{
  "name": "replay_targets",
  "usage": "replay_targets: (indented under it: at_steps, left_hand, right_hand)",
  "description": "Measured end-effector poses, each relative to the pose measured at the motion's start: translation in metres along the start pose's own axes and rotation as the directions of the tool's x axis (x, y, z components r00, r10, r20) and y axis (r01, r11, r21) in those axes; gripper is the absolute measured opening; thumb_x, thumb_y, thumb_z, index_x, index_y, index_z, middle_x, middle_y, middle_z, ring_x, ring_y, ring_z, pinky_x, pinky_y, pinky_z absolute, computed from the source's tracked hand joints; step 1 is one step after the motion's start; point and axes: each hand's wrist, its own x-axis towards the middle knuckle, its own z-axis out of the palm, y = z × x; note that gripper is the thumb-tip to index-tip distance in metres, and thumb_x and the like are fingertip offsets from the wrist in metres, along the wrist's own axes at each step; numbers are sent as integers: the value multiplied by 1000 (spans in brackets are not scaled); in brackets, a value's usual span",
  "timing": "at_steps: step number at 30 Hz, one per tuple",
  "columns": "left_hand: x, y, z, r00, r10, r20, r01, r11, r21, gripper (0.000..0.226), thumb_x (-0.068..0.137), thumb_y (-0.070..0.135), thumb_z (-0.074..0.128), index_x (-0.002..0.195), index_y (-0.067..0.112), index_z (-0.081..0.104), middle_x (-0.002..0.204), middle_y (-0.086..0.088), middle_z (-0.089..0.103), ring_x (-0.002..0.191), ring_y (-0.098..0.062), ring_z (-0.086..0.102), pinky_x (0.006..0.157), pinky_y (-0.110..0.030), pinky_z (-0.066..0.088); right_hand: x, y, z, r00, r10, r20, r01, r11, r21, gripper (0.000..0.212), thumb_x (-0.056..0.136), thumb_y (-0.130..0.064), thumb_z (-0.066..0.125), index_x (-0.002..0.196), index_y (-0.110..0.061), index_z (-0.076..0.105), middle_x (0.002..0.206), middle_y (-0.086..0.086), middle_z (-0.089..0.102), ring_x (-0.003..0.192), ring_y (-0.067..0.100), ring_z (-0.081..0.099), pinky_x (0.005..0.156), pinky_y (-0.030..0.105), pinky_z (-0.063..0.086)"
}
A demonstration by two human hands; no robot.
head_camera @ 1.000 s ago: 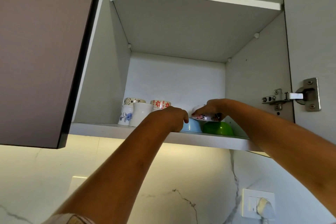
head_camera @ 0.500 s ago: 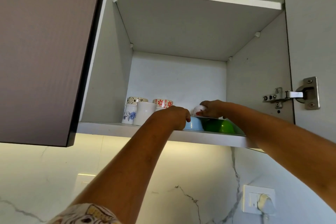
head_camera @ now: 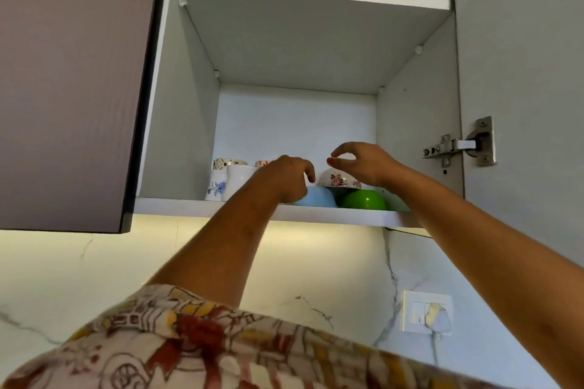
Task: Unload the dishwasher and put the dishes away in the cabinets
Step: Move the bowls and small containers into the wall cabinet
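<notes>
Our right hand hovers empty, fingers loosely curled. It is the nearer hand to the inverted white floral ceramic bowl at its 6 o'clock, which rests across the pale blue bowl and glossy green bowl. Our left hand touches the pale blue bowl; its grip is hidden.

Blue bowl: left side covered by the left hand; grip or mere touch cannot be told.
Red-patterned cup: only a rim sliver shows behind that hand.
Green bowl: lowest part hidden behind the shelf edge.
Sleeve: blurred, cut by the bottom edge.
Cabinet door: cut at top and left.
Wall socket: plug detail unreadable.
</notes>
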Motion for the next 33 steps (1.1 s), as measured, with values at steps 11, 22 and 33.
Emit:
replay_targets:
  at_steps: [11, 22, 33]
  left_hand:
    - [-67, 84, 11, 950, 122, -289, -93, 989, 111, 28, 92, 32, 49, 117, 21, 59, 113, -2, 66, 107, -20, 55, 87, -35, 44]
    - [-233, 163, 80, 974, 134, -184, -166, 971, -171, 34, 91, 30, 54, 125, 28, 53, 123, 8, 61, 116, -11, 52, 97, -24, 39]
    - [-437, 240, 154, 950, 189, 249, -49, 876, -479, 33, 83, 20, 59, 115, 27, 59, 112, 8, 63, 110, -16, 52, 90, -31, 43]
  right_hand:
    - [-119, -1, -6, 939, -33, -344, 110, 972, 206, 21, 91, -26, 57, 111, -20, 63, 116, -2, 62, 110, 16, 54, 84, 22, 39]
    - [-336, 0, 6, 922, 212, -325, -49, 895, 444, 16, 93, -19, 57, 108, -20, 61, 107, -11, 63, 102, 2, 55, 85, 12, 43]
    - [-597, 8, -1, 794, 608, -3, -588, 769, 251, 17, 90, -18, 58, 105, -15, 65, 108, -2, 66, 98, 6, 55, 77, 11, 37]
